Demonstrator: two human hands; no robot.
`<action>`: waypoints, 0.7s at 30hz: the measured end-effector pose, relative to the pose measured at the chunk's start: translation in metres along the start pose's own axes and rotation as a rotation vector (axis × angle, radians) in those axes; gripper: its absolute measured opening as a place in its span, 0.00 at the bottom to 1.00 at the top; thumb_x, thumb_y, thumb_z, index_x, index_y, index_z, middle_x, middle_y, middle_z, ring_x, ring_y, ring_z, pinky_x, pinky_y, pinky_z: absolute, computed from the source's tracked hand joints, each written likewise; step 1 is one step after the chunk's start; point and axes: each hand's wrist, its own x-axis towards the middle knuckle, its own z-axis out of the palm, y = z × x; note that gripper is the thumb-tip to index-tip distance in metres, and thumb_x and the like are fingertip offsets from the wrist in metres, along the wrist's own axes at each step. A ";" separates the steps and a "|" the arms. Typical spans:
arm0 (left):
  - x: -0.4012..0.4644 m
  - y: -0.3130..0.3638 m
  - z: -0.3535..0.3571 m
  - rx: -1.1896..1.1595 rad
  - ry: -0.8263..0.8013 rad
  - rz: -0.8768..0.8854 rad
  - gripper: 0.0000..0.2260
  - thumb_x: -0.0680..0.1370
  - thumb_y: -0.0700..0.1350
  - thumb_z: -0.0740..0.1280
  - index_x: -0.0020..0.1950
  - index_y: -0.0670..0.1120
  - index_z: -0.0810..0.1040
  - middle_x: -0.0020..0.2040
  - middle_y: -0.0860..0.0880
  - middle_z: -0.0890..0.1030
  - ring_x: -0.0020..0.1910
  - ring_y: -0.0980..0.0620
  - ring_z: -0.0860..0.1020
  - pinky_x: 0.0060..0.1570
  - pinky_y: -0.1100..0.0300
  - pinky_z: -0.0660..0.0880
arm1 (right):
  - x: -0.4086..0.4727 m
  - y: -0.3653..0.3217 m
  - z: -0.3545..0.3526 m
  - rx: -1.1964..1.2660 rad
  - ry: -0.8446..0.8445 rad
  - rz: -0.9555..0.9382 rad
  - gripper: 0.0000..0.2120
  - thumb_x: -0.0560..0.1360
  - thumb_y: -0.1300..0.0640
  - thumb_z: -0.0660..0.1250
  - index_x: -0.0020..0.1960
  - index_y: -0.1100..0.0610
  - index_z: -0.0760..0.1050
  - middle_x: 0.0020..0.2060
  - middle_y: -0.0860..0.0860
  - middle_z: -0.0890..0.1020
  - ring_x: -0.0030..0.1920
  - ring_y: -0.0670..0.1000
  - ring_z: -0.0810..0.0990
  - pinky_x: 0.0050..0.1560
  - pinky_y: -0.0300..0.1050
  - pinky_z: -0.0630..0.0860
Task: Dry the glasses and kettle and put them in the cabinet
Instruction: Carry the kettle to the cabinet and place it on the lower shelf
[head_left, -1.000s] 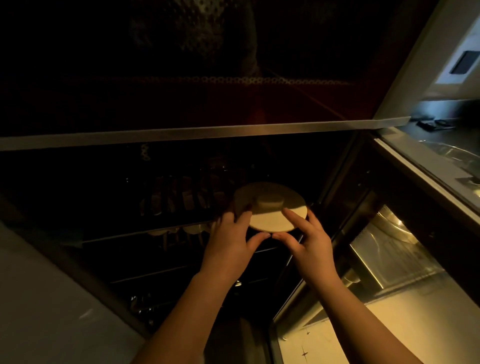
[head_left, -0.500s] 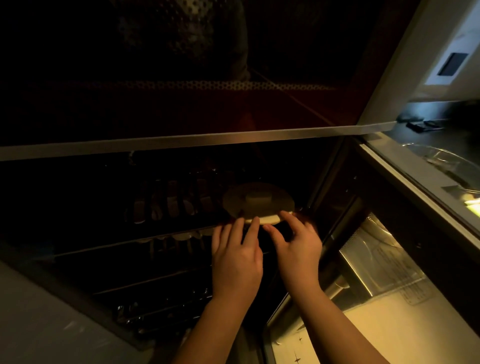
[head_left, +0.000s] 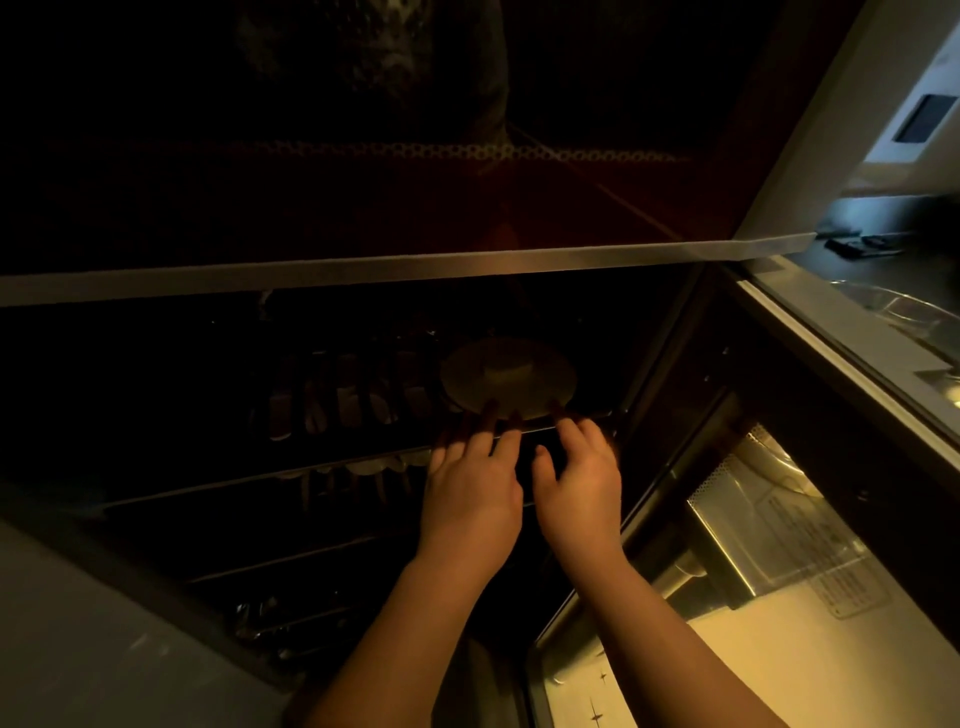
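A pale round lid-like top with a knob in its middle (head_left: 509, 374), possibly the kettle's, sits on the upper rack inside the dark cabinet (head_left: 363, 273). My left hand (head_left: 470, 483) lies flat with its fingertips against the near rim of this top. My right hand (head_left: 582, 478) is beside it, one fingertip at the rim's right side. Neither hand wraps around it. A row of upturned glasses (head_left: 343, 400) stands to the left of it on the same rack. The body under the round top is hidden in the dark.
A wire rack rail (head_left: 260, 475) runs across in front of the glasses. A lower rack (head_left: 260, 618) holds shiny items. A counter edge with a sink (head_left: 852, 353) runs along the right, and a lit steel surface (head_left: 779, 519) lies below it.
The round top has gone deeper into the cabinet onto the rack. Both hands went from cupping its sides to only touching its near rim with their fingertips.
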 end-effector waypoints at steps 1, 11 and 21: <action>0.002 0.000 -0.002 -0.001 -0.018 -0.005 0.20 0.81 0.48 0.58 0.74 0.53 0.61 0.68 0.51 0.70 0.66 0.49 0.69 0.70 0.54 0.59 | 0.001 0.000 0.000 -0.020 -0.010 -0.005 0.08 0.76 0.59 0.64 0.55 0.56 0.76 0.48 0.45 0.71 0.52 0.48 0.72 0.44 0.33 0.65; 0.010 0.000 -0.010 0.021 -0.147 -0.029 0.19 0.81 0.47 0.59 0.72 0.53 0.64 0.64 0.50 0.74 0.63 0.48 0.71 0.66 0.53 0.63 | 0.001 -0.001 -0.002 -0.138 -0.079 -0.012 0.10 0.75 0.60 0.64 0.56 0.59 0.76 0.52 0.50 0.72 0.60 0.51 0.69 0.55 0.38 0.66; -0.009 -0.003 -0.019 -0.041 -0.047 -0.028 0.21 0.81 0.50 0.57 0.75 0.51 0.61 0.67 0.52 0.71 0.65 0.50 0.67 0.69 0.54 0.60 | -0.011 -0.011 -0.015 -0.096 -0.180 0.023 0.22 0.77 0.59 0.62 0.71 0.55 0.67 0.69 0.51 0.68 0.74 0.53 0.57 0.73 0.46 0.57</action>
